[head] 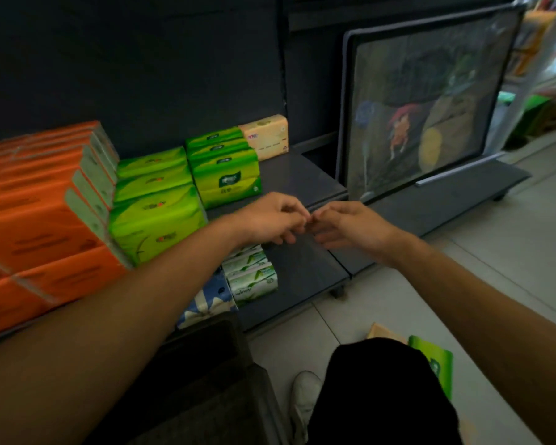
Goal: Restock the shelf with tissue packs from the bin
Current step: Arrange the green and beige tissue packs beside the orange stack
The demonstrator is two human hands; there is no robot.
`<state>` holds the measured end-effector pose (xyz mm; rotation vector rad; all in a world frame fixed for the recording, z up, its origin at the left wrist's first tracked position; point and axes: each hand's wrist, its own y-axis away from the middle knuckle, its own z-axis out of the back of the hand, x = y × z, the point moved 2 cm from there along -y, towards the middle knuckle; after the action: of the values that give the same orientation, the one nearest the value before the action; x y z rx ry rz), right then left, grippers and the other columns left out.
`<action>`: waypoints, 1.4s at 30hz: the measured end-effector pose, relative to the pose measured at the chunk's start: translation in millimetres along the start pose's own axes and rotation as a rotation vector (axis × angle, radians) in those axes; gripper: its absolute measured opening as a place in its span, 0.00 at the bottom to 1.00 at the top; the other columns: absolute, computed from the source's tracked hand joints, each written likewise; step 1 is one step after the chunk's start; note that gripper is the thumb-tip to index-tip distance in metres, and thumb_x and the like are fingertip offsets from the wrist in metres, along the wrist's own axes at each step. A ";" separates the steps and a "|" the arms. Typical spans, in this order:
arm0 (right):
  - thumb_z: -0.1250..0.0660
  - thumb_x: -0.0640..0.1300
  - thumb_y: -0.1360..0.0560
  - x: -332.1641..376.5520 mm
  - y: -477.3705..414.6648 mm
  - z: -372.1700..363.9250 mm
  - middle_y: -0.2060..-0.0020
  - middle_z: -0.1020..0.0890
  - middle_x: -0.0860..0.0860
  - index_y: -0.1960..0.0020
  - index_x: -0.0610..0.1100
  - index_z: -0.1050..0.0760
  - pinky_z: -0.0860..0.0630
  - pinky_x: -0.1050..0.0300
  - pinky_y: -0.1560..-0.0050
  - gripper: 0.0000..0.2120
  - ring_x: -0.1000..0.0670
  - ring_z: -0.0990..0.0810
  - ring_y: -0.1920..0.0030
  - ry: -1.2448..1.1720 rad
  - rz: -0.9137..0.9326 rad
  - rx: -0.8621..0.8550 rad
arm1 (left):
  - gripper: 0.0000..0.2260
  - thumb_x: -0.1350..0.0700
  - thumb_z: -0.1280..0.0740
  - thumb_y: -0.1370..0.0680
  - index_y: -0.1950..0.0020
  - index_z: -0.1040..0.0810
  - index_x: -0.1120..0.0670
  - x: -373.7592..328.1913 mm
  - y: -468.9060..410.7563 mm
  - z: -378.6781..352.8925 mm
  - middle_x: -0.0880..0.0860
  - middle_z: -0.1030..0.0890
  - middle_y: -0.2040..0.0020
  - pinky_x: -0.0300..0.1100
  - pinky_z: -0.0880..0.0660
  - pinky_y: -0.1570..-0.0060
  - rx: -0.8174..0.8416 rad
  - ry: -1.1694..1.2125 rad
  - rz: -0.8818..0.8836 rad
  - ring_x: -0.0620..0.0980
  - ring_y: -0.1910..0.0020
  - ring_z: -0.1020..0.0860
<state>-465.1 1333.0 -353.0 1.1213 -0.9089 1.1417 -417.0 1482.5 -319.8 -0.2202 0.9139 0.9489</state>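
On the right we see a large framed panel point(421, 101) with a grey rim, which stands upright on a low dark platform point(456, 194). Its mesh-like face carries a faded cartoon picture: a red and orange figure with a yellow shape just beside it. The floor point(511, 245) is of pale tiles. Lower down, a white shoe point(305, 396) rests on the tiles, just beside a black trouser leg point(379, 396). At the far top right are blurred green things point(533, 114); we cannot tell what they are.
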 end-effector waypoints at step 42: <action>0.25 0.59 0.34 -440.9 72.0 111.7 0.45 0.23 0.44 0.36 0.45 0.36 0.25 0.48 0.50 0.34 0.42 0.22 0.45 0.384 -0.786 -0.545 | 0.22 0.51 0.39 0.36 0.47 0.22 0.61 152.7 -164.4 -442.8 0.63 0.19 0.52 0.61 0.24 0.46 0.647 0.073 0.398 0.62 0.50 0.20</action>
<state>-625.2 1131.5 -735.0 0.6619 -0.3650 0.3884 -505.3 1241.3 -744.6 0.4967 1.3124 0.9575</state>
